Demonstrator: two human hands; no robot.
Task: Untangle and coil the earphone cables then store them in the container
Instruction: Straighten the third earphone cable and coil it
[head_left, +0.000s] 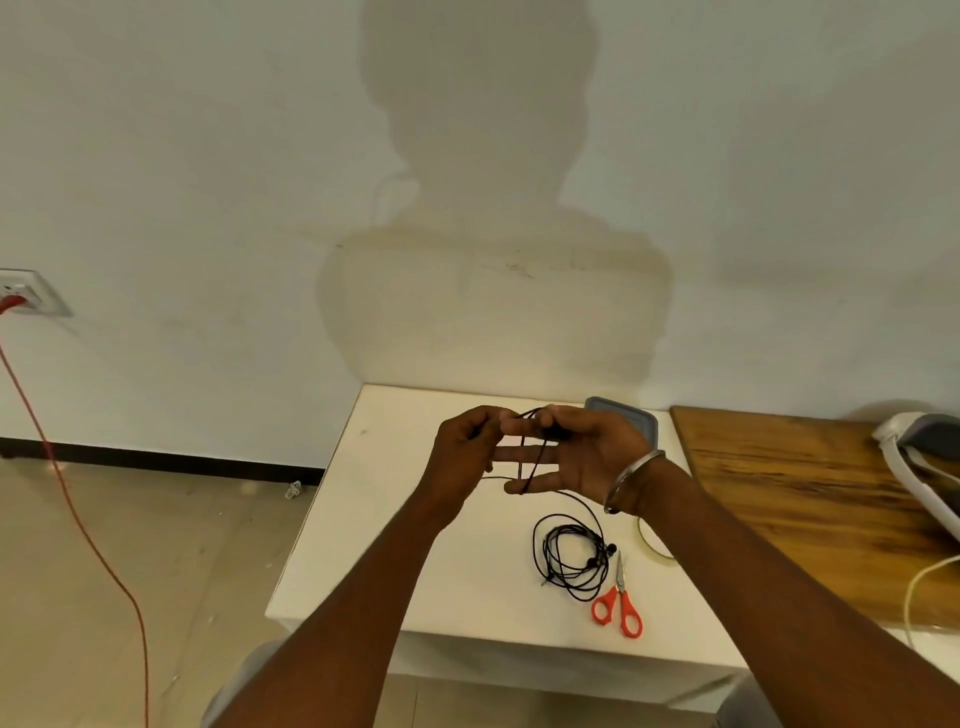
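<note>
Left hand (462, 457) is pinching the earphone cable (531, 467); right hand's (584, 457) spread fingers (511, 453) are carrying loops, thumb pinning it.

Both bare forearms reach forward and converge, so the hands sit just beside each other. The left hand (464, 448) has its fingers curled and pinches the cable (521, 467) at its fingertips. The right hand (579, 457) turns its palm toward the person, fingers spread and pointing at the left hand, with the cable looped around them and the thumb pressing it on top.
</note>
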